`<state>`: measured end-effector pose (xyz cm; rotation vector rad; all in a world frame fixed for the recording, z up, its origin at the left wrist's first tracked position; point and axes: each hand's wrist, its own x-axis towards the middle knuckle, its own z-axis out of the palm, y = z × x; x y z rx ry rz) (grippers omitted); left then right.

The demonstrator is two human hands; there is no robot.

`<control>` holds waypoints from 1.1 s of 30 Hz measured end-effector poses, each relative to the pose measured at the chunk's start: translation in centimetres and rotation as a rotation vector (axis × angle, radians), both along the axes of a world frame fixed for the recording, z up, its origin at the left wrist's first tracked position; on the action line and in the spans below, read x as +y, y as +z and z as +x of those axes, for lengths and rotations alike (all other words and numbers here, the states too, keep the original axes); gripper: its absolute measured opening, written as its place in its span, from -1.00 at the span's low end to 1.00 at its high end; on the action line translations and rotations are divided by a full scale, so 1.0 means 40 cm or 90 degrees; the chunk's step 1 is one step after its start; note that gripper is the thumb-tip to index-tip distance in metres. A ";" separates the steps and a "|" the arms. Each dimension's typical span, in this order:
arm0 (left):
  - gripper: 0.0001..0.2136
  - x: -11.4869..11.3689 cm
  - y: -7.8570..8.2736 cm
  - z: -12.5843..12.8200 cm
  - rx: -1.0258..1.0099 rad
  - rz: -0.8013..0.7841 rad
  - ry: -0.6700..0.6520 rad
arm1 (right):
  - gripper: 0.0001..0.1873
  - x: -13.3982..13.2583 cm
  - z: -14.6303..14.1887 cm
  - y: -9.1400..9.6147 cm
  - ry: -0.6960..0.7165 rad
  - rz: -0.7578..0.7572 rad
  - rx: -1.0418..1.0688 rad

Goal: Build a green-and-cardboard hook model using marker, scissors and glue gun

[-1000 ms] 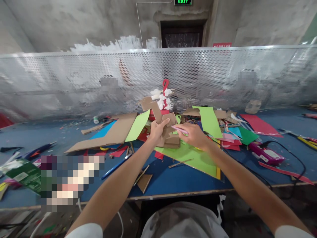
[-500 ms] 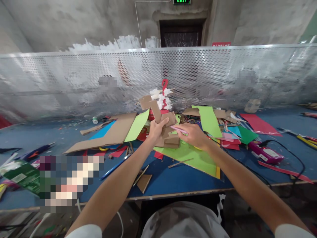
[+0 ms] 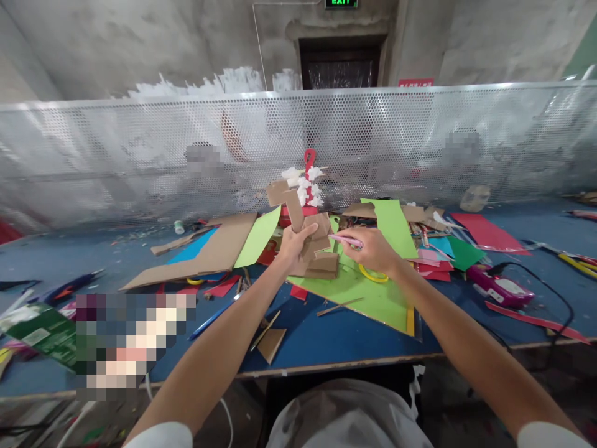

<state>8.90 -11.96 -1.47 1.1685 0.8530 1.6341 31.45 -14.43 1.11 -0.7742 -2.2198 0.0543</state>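
My left hand (image 3: pixel 296 244) is closed round a cut brown cardboard piece (image 3: pixel 317 229), thumb on its face. A bent cardboard strip (image 3: pixel 292 208) rises beside the thumb. In my right hand (image 3: pixel 373 249) is a slim pink pen-like tool (image 3: pixel 346 240), pinched between the fingers. Its tip points left, a little apart from the cardboard's right edge, where a notch shows. Behind the hands stands a red shape with white tufts (image 3: pixel 304 186). Under them lies a light green sheet (image 3: pixel 377 308); a yellow ring-shaped handle (image 3: pixel 373 274) shows beneath my right wrist.
Left on the blue table (image 3: pixel 321 348) lie a large cardboard sheet (image 3: pixel 219 246) and a blue pen (image 3: pixel 214 317). To the right are a purple device (image 3: pixel 501 287) with a black cord, a red sheet (image 3: pixel 487 233) and yellow-handled pliers (image 3: pixel 571 261). A perforated metal screen (image 3: pixel 153 155) borders the back.
My right hand has moved slightly right with the pink tool, so its tip has come away from the cardboard. More of the yellow handle shows. My left hand keeps its hold.
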 end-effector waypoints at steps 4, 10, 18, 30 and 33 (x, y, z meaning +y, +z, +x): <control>-0.54 -0.005 0.003 -0.002 0.012 -0.012 -0.036 | -0.70 -0.004 0.001 0.003 -0.004 -0.011 0.003; -0.52 -0.004 0.001 -0.016 0.062 -0.008 -0.063 | -0.71 0.015 0.024 0.009 -0.087 0.007 0.085; -0.53 0.007 -0.014 -0.020 0.125 -0.001 -0.089 | -0.68 0.020 0.036 0.010 -0.044 -0.003 0.087; -0.54 0.000 -0.015 -0.015 0.136 0.005 -0.080 | -0.62 0.009 0.013 0.007 -0.048 0.036 0.029; -0.54 0.005 -0.019 -0.017 0.129 -0.002 -0.069 | -0.69 0.007 0.020 0.011 -0.070 0.028 -0.019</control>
